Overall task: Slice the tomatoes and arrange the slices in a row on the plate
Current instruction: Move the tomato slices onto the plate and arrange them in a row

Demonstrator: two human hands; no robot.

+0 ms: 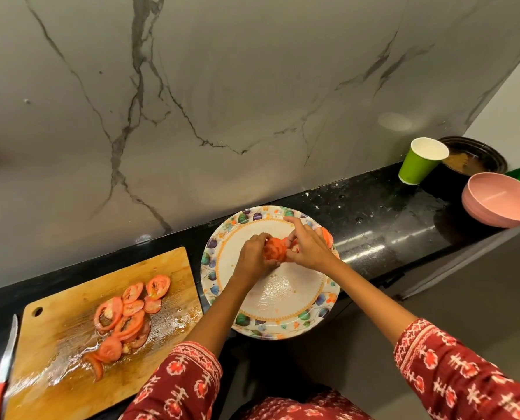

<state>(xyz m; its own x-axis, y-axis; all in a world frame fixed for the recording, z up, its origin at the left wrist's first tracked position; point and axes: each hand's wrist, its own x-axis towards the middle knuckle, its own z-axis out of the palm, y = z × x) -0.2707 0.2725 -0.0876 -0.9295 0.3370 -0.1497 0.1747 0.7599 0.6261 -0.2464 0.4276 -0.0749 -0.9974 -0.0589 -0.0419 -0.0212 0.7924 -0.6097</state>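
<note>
Holding a stack of tomato slices (274, 249) over the plate (286, 325), both hands meet above its far half, toward twelve o'clock. The left hand (254, 259) has its grip curled round the stack from the nine o'clock side; the right hand (308, 245) pinches the stack from three o'clock, its forefinger stretched out toward the plate's far rim. A few placed slices (327, 236) lie on the plate's rim at about two o'clock, partly hidden by the right hand. The plate sits on the dark bench (374, 213), its near edge jutting past the bench front. At nine o'clock from the plate lies a wet board (71, 368) with a loose heap of cut slices (125, 313) on it. A knife (6, 362) with a red handle rests just beside the board's left edge. Well off at two o'clock stand a green cup (419, 165), a pink bowl (501, 201) and a dark pot (476, 159).
</note>
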